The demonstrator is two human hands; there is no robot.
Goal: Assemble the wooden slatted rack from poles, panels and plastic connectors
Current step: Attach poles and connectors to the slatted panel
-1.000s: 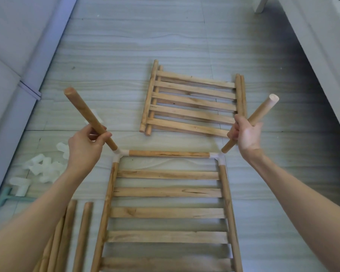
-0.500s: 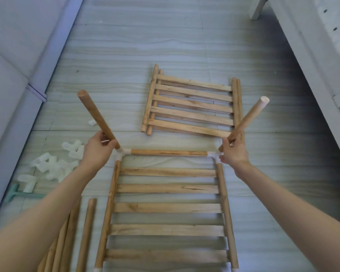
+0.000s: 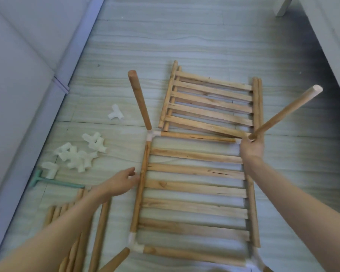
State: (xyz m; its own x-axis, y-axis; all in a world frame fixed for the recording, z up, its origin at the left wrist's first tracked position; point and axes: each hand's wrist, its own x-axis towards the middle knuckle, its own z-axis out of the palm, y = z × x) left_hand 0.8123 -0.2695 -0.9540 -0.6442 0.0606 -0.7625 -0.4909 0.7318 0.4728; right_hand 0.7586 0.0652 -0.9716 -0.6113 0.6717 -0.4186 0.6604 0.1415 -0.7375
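Note:
A slatted wooden panel (image 3: 196, 187) lies on the floor, framed by poles joined with white plastic connectors (image 3: 151, 135) at its corners. An upright pole (image 3: 139, 99) stands in the far left connector with no hand on it. My right hand (image 3: 250, 148) grips the base of a second pole (image 3: 285, 112) at the far right corner; that pole leans up and to the right. My left hand (image 3: 122, 181) hovers with relaxed fingers beside the panel's left side pole, holding nothing. Another pole (image 3: 116, 260) sticks out of the near left connector.
A second slatted panel (image 3: 212, 105) lies farther away on the floor. Loose white connectors (image 3: 79, 154) are piled to the left, one (image 3: 116, 113) lies apart, and a green tool (image 3: 53, 181) lies beside them. Spare poles (image 3: 77, 232) lie at the lower left. A grey sofa edge runs along the left.
My left hand let go of the far left pole and dropped back beside the panel's left side. The right hand slid down to its pole's base. The view shifted right and back.

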